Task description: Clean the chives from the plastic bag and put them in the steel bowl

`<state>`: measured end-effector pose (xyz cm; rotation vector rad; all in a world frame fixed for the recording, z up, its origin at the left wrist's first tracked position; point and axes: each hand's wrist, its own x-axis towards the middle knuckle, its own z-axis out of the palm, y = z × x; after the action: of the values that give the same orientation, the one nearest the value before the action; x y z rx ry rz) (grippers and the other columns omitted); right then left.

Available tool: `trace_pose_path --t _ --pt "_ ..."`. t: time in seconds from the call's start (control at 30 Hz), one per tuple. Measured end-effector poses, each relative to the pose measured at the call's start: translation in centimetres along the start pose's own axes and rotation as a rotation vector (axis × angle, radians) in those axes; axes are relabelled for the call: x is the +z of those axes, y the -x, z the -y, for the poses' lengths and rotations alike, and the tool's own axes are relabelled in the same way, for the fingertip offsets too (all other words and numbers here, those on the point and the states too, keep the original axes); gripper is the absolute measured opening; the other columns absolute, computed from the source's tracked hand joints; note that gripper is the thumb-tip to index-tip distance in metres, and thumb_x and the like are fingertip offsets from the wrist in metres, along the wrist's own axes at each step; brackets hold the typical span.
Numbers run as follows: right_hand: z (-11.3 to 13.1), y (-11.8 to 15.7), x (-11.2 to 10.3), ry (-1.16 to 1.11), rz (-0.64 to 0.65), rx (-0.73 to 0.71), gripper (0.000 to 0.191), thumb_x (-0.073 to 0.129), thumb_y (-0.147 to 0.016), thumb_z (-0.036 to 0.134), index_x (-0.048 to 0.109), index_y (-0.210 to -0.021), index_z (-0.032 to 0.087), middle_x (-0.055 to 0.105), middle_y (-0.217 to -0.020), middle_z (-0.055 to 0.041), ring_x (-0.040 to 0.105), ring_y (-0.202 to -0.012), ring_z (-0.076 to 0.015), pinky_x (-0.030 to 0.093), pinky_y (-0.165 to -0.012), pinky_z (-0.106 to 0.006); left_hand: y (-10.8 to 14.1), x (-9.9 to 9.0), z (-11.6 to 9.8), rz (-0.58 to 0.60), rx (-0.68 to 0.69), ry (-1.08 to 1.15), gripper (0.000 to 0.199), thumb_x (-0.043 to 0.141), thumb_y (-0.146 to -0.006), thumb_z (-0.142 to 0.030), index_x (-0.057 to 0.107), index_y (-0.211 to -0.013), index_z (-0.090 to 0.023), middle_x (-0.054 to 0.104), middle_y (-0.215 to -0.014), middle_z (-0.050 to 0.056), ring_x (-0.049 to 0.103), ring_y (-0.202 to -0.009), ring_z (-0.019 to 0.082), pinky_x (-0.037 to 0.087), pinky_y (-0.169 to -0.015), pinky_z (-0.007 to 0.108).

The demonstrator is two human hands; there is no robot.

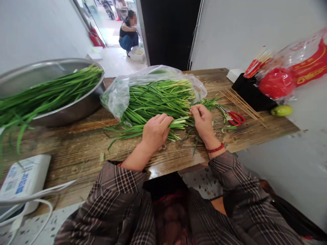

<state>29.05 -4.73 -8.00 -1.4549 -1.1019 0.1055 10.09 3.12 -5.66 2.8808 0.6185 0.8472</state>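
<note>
My left hand (156,132) is closed around a small bunch of garlic chives (180,123), its pale stem ends pointing right. At those ends, the thumb and fingers of my right hand (203,120) pinch a stem tip; exactly what lies between the fingertips is partly hidden. Just behind both hands, a big heap of garlic chives (158,97) rests on a clear plastic bag (116,93), with its pale ends also to the right. Loose green trimmings (211,103) lie beyond my right hand, near red-handled scissors (236,118).
A steel basin (95,98) of long chives stands at left on the wooden table (76,146). Front left are a white box (38,173) and cables. Bamboo skewers (242,103), a black holder (267,98) and a red bag (277,83) sit at right. Someone squats (127,34) beyond the doorway.
</note>
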Motion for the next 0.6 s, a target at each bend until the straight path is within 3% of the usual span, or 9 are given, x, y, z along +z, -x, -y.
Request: trace_pose_path --t 0.1,0.2,0.3,0.43,0.5,0.6 --pt "-0.6 -0.3 -0.9 0.148 -0.075 -0.049 0.036 0.041 -0.096 0.042 0.054 -0.069 0.021 0.058 -0.065 0.0002 0.054 -0.066 -0.0141 0.042 -0.068 -0.029 -0.3 -0.5 0.8 -0.131 -0.157 0.077 0.019 0.043 -0.093 -0.024 0.058 -0.103 -0.018 0.063 -0.096 0.007 0.058 -0.09 0.019 0.043 -0.08 0.028" --pt "-0.4 -0.2 -1.4 0.278 0.027 -0.16 0.036 0.043 -0.095 0.041 0.056 -0.068 0.022 0.061 -0.07 -0.0022 0.056 -0.072 -0.0167 0.043 -0.072 -0.032 -0.4 -1.3 1.8 -0.209 -0.278 0.134 0.021 0.045 -0.093 -0.032 0.058 -0.102 -0.017 0.064 -0.096 0.006 0.058 -0.088 0.018 0.042 -0.079 0.027" --pt "1.0 1.2 -1.5 0.348 0.185 -0.24 0.024 0.05 -0.093 0.038 0.061 -0.08 0.022 0.066 -0.082 -0.0039 0.058 -0.079 -0.0185 0.043 -0.076 -0.034 -0.4 -2.1 2.6 -0.208 -0.362 0.185 0.023 0.047 -0.092 -0.036 0.06 -0.093 -0.017 0.063 -0.085 0.004 0.056 -0.079 0.016 0.041 -0.072 0.025" --pt "2.9 4.5 -1.1 0.438 0.433 -0.249 0.02 0.055 -0.091 0.04 0.064 -0.085 0.023 0.067 -0.084 -0.004 0.058 -0.083 -0.0202 0.043 -0.079 -0.035 -0.2 -2.4 3.1 -0.202 -0.421 0.254 0.022 0.05 -0.089 -0.035 0.061 -0.083 -0.016 0.061 -0.074 0.001 0.054 -0.07 0.014 0.039 -0.068 0.024" --pt "3.1 5.9 -0.8 0.498 0.48 -0.219 0.02 0.059 -0.089 0.042 0.065 -0.088 0.023 0.068 -0.087 -0.0051 0.058 -0.085 -0.0218 0.043 -0.078 -0.036 -0.2 -2.3 3.1 -0.181 -0.413 0.283 0.02 0.053 -0.088 -0.034 0.06 -0.082 -0.017 0.06 -0.073 0.0 0.053 -0.069 0.014 0.039 -0.068 0.025" --pt "2.7 7.1 -0.5 0.548 0.43 -0.179 0.019 0.058 -0.09 0.039 0.066 -0.085 0.023 0.068 -0.085 -0.0063 0.058 -0.085 -0.0228 0.043 -0.078 -0.037 -0.1 -2.0 2.9 -0.127 -0.386 0.296 0.025 0.05 -0.089 -0.035 0.057 -0.073 -0.017 0.053 -0.065 -0.001 0.048 -0.064 0.013 0.037 -0.066 0.025"
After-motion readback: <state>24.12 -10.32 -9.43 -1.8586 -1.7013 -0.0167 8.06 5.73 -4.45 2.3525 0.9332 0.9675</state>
